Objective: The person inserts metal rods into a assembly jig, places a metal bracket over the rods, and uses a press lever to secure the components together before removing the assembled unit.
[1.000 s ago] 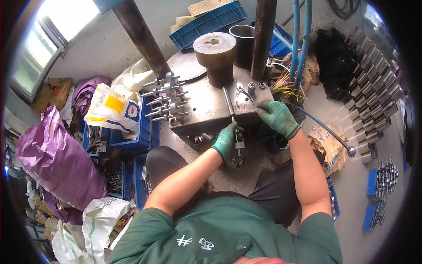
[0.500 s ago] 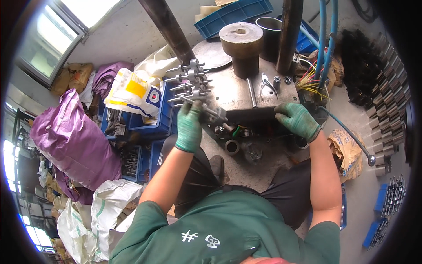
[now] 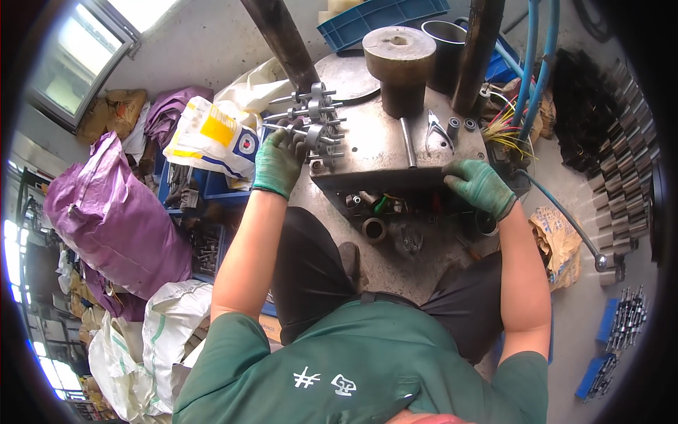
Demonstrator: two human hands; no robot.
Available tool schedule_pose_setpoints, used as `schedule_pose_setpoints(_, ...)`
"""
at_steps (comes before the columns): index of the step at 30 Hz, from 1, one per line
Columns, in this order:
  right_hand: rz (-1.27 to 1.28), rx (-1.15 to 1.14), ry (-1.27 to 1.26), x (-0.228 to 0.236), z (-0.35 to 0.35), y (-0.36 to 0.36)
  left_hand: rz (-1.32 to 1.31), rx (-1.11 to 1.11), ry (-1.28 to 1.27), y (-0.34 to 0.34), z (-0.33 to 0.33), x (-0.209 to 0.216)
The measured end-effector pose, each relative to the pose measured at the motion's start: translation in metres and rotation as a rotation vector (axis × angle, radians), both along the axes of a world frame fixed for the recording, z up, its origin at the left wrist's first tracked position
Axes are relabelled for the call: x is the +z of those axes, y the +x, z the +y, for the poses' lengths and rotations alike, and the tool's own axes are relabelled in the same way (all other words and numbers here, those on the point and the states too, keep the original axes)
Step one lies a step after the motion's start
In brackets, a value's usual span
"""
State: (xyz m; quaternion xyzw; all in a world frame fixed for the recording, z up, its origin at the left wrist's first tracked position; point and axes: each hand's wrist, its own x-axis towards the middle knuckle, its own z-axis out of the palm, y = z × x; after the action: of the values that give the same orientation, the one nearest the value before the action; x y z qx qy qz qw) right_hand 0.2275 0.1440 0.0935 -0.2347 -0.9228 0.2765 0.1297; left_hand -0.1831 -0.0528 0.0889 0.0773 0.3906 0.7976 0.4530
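My left hand (image 3: 277, 161), in a green glove, is at the left side of the metal press table. Its fingers are closed round a metal shaft with a grey collar (image 3: 316, 136), beside a row of similar collared shafts (image 3: 319, 106) lying along the table's left edge. My right hand (image 3: 482, 188), gloved the same way, rests at the table's front edge with nothing seen in it, its fingers loosely extended. Between the hands, a plain steel rod (image 3: 408, 143) lies on the table (image 3: 367, 152). To its right are pliers (image 3: 438, 133) and two small cylindrical sleeves (image 3: 454, 124).
A thick round metal block (image 3: 400, 60) stands mid-table between two dark columns (image 3: 282, 46). Blue bins, a white-and-yellow bag (image 3: 212, 138) and a purple sack (image 3: 116, 212) crowd the left. A ball-ended lever (image 3: 601, 263) juts out at right. Under the tabletop lie loose parts.
My left hand has moved left and away from me, carrying the collared shaft from the table's front edge to the row of shafts. My right hand stays nearly where it was.
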Motion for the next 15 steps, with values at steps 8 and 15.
schedule_pose_setpoints(8, -0.088, 0.037, -0.084, -0.011, 0.004, -0.007, -0.105, 0.2, -0.157, 0.008, 0.014, 0.011)
schedule_pose_setpoints(15, -0.094, 0.047, -0.084, -0.004, 0.0, -0.005, -0.158, 0.192, -0.085, -0.002, 0.012, 0.0)
